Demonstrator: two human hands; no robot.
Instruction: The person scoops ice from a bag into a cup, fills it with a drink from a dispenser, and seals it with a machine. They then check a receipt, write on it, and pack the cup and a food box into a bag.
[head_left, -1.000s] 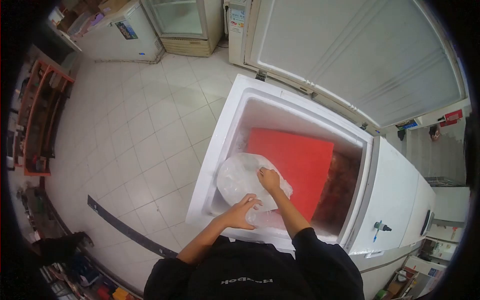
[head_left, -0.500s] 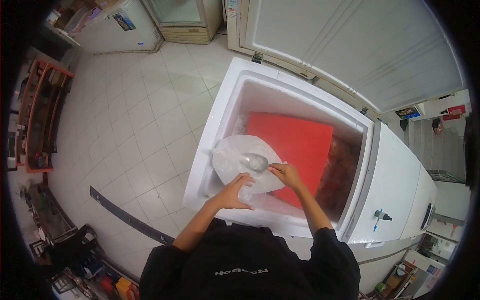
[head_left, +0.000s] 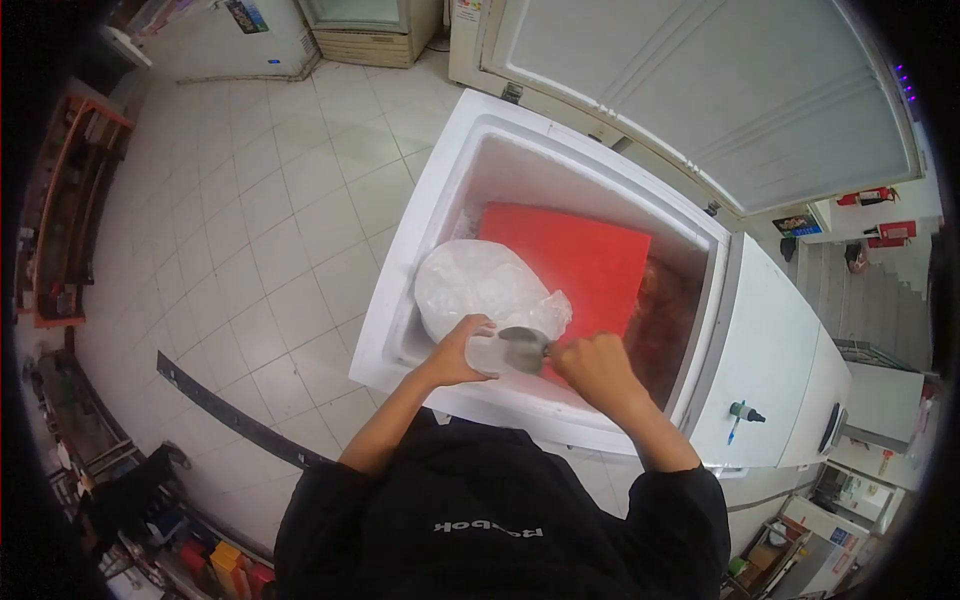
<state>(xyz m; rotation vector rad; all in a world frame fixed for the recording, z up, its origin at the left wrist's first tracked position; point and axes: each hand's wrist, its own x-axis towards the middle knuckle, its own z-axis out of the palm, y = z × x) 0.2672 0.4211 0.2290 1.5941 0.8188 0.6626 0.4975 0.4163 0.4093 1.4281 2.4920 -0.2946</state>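
Note:
My left hand [head_left: 455,355] is wrapped round a translucent cup [head_left: 485,354], above the near edge of an open white chest freezer [head_left: 400,300]. A metal scoop [head_left: 523,350] is at the cup's mouth, its handle in my right hand [head_left: 598,368]. What the scoop holds is blurred. Just beyond my hands, a white plastic bag [head_left: 475,285] with whitish contents lies inside the freezer, partly over a red board [head_left: 575,265].
The freezer's raised lid [head_left: 700,90] stands at the back right. A white closed section [head_left: 765,350] with a small bottle [head_left: 745,411] on it adjoins the right side. An orange shelf [head_left: 70,210] stands far left on the tiled floor [head_left: 270,200].
My right hand has brought the scoop out of the bag and nearer to me. My left hand now shows a cup in its grasp beside the scoop. The view has shifted slightly.

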